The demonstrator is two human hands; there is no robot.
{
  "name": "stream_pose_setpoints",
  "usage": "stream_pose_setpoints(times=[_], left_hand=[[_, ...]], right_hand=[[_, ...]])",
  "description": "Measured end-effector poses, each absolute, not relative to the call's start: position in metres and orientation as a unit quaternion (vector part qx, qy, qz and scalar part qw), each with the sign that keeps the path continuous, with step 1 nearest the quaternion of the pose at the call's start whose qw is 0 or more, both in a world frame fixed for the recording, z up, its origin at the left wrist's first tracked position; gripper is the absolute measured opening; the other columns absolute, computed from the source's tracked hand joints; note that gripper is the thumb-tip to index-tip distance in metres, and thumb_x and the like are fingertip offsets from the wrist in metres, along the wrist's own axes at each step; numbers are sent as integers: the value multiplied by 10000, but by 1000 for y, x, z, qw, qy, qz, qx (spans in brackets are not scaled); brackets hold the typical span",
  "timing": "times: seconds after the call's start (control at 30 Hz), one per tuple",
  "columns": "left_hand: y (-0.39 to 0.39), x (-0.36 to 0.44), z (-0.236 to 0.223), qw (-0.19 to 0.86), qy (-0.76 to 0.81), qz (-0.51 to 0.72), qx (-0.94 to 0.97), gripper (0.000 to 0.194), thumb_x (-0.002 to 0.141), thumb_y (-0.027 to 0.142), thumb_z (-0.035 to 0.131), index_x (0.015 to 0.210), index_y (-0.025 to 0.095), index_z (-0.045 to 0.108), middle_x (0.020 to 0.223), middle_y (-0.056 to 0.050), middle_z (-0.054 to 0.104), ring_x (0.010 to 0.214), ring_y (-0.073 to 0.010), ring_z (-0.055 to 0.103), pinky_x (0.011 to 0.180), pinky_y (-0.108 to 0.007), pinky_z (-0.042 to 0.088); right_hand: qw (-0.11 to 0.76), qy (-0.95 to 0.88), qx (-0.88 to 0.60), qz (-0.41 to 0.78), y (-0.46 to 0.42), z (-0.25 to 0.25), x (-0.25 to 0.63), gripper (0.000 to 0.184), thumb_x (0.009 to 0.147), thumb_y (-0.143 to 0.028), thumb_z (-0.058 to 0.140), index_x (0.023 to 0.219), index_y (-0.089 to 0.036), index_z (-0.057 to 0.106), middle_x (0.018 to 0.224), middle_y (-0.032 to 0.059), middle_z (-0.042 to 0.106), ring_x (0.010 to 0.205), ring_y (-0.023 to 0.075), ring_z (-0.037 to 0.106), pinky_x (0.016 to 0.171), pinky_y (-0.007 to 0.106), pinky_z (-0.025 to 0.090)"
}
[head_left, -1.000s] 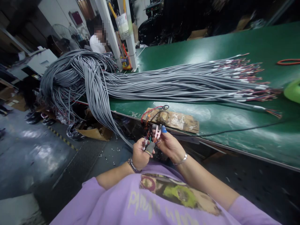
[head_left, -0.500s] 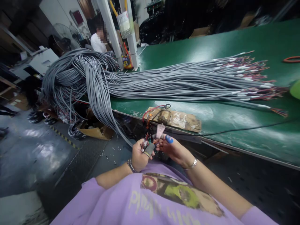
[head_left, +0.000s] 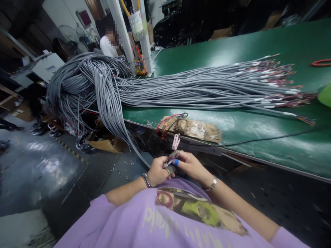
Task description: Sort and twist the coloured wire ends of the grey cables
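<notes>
My left hand [head_left: 156, 171] is closed around the end of a grey cable [head_left: 144, 161] that comes down from the pile on the left. Its thin coloured wires [head_left: 172, 156] stick out between my two hands, just in front of my shirt. My right hand [head_left: 192, 168] pinches at these wires with thumb and forefinger. A blue wrap [head_left: 175, 162] covers one of its fingers. Beyond the fingertips a pale pink clip [head_left: 176, 142] hangs at the table edge. The exact grip on each wire is too small to make out.
A large bundle of grey cables [head_left: 181, 91] with stripped ends lies across the green table [head_left: 261, 144]. A taped cardboard piece [head_left: 199, 130] with red and black leads is at the edge. An open carton [head_left: 107, 141] stands below left. A person in white [head_left: 108, 46] is at the back.
My right hand has moved in toward my left, its fingers now closed on the wires. The pink clip, earlier by my right fingertips, now shows apart from them. My left hand keeps hold of the cable.
</notes>
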State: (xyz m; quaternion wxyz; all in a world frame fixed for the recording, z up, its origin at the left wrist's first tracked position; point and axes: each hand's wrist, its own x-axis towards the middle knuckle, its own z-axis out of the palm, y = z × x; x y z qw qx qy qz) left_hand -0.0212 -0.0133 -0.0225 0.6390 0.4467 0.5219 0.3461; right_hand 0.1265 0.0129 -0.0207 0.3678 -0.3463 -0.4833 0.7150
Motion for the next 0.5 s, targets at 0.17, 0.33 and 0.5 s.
stream_pose_setpoints(times=[0.17, 0.33, 0.5], left_hand=[[-11, -20, -17, 622, 529, 406, 411, 442, 583, 539, 757, 637, 174, 512, 454, 17, 578, 313, -78, 460, 330, -185, 328], [-11, -19, -16, 617, 528, 439, 384, 492, 571, 594, 751, 589, 173, 499, 447, 8, 580, 300, -74, 453, 318, -185, 311], [-11, -19, -14, 627, 522, 446, 369, 492, 556, 586, 764, 583, 176, 493, 437, 13, 580, 291, -73, 450, 306, -178, 289]], right_hand=[[422, -421, -371, 712, 14, -31, 134, 354, 603, -465, 818, 798, -198, 693, 750, 3, 672, 675, 138, 562, 670, 278, 458], [435, -306, -378, 757, 10, -39, 139, 365, 557, -465, 848, 769, -204, 705, 740, 6, 648, 649, 120, 536, 638, 264, 445], [459, -243, -393, 759, 15, -40, 138, 449, 514, -581, 832, 705, -199, 692, 695, 10, 642, 595, 112, 517, 584, 258, 441]])
